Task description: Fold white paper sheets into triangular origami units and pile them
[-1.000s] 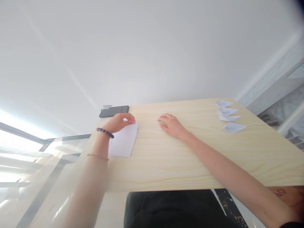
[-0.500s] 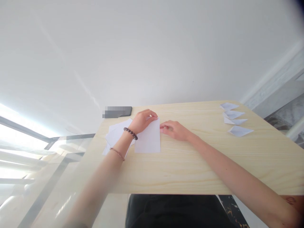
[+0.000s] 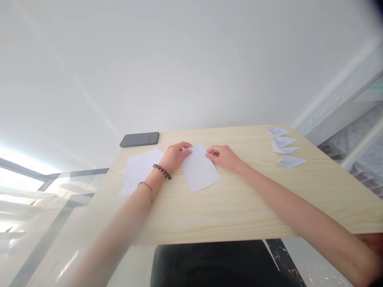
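A white sheet of paper (image 3: 200, 169) lies turned at a slant between my hands on the light wooden table (image 3: 191, 219). My left hand (image 3: 176, 155) pinches its upper left edge, thumb on top and fingers behind. On the opposite side, my right hand (image 3: 221, 155) grips the paper's right edge between thumb and curled fingers. Beside my left wrist rests a loose pile of white sheets (image 3: 139, 169), partly covered by the forearm.
A dark phone (image 3: 140, 139) lies at the table's far left corner. Several folded white paper pieces (image 3: 291, 161) form a column along the right side. The wall (image 3: 191, 71) rises right behind the table.
The sheet has moved away from the pile and been rotated to a slant. My right hand, formerly at its right edge, now grips it. The view has shifted slightly right.
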Action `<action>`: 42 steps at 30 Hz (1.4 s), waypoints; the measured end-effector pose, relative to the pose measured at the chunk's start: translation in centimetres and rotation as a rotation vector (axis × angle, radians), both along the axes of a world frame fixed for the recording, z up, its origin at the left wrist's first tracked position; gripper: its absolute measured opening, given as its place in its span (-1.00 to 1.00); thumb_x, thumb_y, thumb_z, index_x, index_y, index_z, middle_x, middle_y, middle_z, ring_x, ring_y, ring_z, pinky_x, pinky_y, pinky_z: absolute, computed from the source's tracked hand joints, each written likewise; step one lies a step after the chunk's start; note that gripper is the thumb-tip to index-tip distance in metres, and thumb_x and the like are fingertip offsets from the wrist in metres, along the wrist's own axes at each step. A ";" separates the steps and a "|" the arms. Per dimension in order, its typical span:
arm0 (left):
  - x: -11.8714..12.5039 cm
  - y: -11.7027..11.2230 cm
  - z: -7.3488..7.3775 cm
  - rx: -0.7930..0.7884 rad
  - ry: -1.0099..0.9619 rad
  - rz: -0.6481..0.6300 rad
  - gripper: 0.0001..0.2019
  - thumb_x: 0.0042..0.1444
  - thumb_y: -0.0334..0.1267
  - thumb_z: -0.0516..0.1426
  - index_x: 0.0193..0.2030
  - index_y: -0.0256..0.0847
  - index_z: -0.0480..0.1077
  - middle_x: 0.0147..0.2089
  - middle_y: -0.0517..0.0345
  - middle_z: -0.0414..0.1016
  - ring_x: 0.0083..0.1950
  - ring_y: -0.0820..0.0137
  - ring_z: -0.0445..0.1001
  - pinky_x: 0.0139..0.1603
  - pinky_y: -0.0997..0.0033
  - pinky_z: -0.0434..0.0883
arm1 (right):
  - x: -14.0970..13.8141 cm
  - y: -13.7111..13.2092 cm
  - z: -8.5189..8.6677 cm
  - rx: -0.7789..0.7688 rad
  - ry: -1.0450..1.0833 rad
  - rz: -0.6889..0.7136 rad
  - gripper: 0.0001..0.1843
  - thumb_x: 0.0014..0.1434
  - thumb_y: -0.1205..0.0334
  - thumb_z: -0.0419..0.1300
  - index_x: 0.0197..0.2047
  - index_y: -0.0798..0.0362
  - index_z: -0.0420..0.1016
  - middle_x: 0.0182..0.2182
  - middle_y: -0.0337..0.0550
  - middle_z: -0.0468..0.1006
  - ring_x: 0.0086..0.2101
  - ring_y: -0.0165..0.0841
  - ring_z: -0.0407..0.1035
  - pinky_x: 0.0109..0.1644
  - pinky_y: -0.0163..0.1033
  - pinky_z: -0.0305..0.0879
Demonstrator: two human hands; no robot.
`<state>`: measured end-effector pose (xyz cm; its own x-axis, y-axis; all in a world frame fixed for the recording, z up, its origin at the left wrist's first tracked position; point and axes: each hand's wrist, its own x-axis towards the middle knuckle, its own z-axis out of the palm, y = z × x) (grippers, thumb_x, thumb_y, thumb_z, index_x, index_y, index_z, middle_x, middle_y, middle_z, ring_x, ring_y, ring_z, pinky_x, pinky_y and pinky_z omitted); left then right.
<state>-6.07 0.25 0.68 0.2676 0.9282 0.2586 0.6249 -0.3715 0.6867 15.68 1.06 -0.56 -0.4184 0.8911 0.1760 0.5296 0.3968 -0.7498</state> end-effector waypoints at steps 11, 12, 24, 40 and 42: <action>-0.4 0.0 0.2 -0.412 -0.573 -0.131 -0.30 -0.16 -0.20 0.24 0.13 -0.19 0.05 -0.14 -0.03 0.46 -0.12 0.27 0.44 -0.10 0.18 0.38 | 0.8 -0.3 -0.3 -0.095 0.259 -0.041 -0.74 0.07 0.04 0.04 -0.27 0.05 0.33 -0.46 -0.22 0.50 -0.45 -0.41 0.37 -0.36 -0.30 0.28; -0.4 0.0 0.2 -0.424 -0.569 -0.130 -0.34 -0.17 -0.20 0.24 0.10 -0.20 0.10 -0.16 -0.03 0.47 -0.13 0.26 0.45 -0.10 0.16 0.38 | 0.8 -0.5 -0.2 -0.135 0.289 -0.008 -0.73 0.08 0.04 0.04 -0.23 0.04 0.32 -0.45 -0.22 0.50 -0.45 -0.40 0.38 -0.37 -0.30 0.29; -0.5 0.4 -0.1 -0.415 -0.403 -0.159 -0.60 -0.08 -0.05 0.17 -0.15 -0.25 0.29 -0.32 0.07 0.51 -0.24 0.31 0.47 -0.17 0.22 0.41 | 0.6 -0.3 -0.2 -0.253 0.331 0.047 -0.63 0.04 0.04 0.11 -0.16 0.11 0.43 -0.22 -0.08 0.53 -0.21 -0.26 0.41 -0.19 -0.21 0.35; 1.4 -0.2 -0.7 -0.499 -0.527 -0.146 -0.60 -0.11 -0.08 0.20 -0.18 -0.31 0.40 -0.17 -0.01 0.49 -0.17 0.26 0.44 -0.17 0.26 0.40 | 1.1 -0.5 0.1 -0.304 0.428 0.092 -0.55 0.03 0.05 0.13 -0.02 0.06 0.35 -0.37 -0.15 0.56 -0.33 -0.29 0.44 -0.26 -0.19 0.37; 1.3 -0.1 -1.0 -0.512 -0.600 -0.157 -0.63 -0.11 -0.11 0.20 -0.18 -0.30 0.40 -0.19 0.01 0.50 -0.20 0.30 0.45 -0.18 0.29 0.39 | 1.3 -0.3 0.2 -0.332 0.467 0.163 -0.55 0.04 0.09 0.13 0.01 0.05 0.33 -0.32 -0.14 0.55 -0.28 -0.30 0.43 -0.23 -0.19 0.37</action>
